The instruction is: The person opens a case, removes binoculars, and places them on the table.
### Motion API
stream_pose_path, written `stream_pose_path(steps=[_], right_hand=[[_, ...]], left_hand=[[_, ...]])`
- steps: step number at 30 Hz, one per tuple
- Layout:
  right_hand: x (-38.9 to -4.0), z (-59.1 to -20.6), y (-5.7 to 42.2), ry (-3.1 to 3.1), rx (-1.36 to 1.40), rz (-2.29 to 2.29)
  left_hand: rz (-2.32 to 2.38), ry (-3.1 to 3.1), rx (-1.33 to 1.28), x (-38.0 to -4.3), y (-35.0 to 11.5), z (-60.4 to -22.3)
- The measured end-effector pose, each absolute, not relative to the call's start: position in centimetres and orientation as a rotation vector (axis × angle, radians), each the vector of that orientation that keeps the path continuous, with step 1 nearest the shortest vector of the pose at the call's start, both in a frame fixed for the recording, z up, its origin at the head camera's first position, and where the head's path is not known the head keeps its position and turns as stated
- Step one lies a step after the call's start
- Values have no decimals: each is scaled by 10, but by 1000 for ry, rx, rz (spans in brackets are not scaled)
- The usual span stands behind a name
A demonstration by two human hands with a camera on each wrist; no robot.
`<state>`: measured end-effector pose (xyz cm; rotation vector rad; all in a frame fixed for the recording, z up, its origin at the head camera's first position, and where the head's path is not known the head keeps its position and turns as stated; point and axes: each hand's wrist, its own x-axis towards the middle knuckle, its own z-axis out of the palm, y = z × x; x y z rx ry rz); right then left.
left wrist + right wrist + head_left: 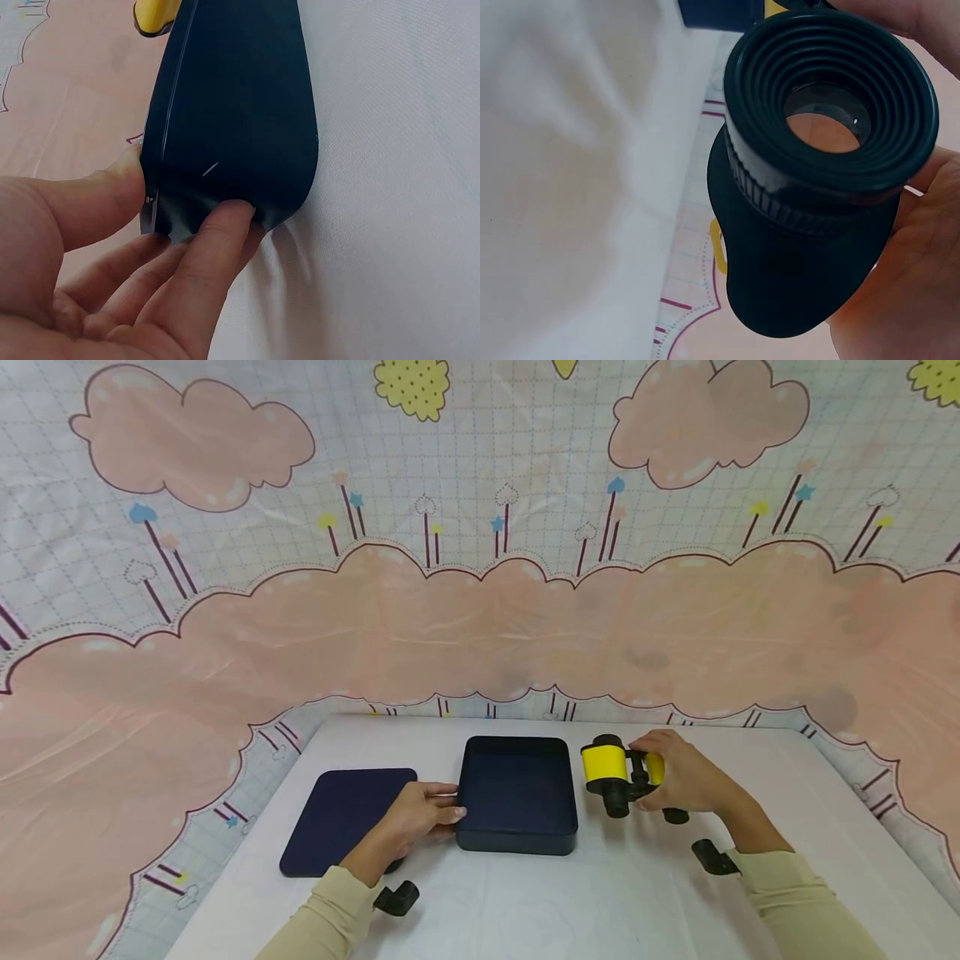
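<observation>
My right hand [686,777] grips yellow-and-black binoculars [604,763] by one barrel, tilted, over the table to the right of the box. In the right wrist view a black eyecup [829,101] with a ribbed inside faces the camera, and my fingers and palm [922,277] wrap the far side. A shallow dark-blue rectangular box [517,841] stands lidless on the table. My left hand [420,814] holds its left side; in the left wrist view the thumb [97,202] lies at the rim and the fingers [199,277] against the outer wall.
A flat dark-blue lid [341,818] lies left of the box, partly under my left forearm. The white table [600,910] reaches back to a patterned cloth backdrop [525,627]. Black wrist mounts [397,898] stick out beside my sleeves.
</observation>
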<state>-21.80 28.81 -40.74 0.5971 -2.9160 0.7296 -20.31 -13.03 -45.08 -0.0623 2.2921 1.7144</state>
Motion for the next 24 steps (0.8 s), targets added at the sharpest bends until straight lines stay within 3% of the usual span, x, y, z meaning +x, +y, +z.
stream_pose_path(steps=[24], right_hand=[[-220,-423,292,-2919,595,747]], left_hand=[[1716,2286,-53,-203,-130,-451]])
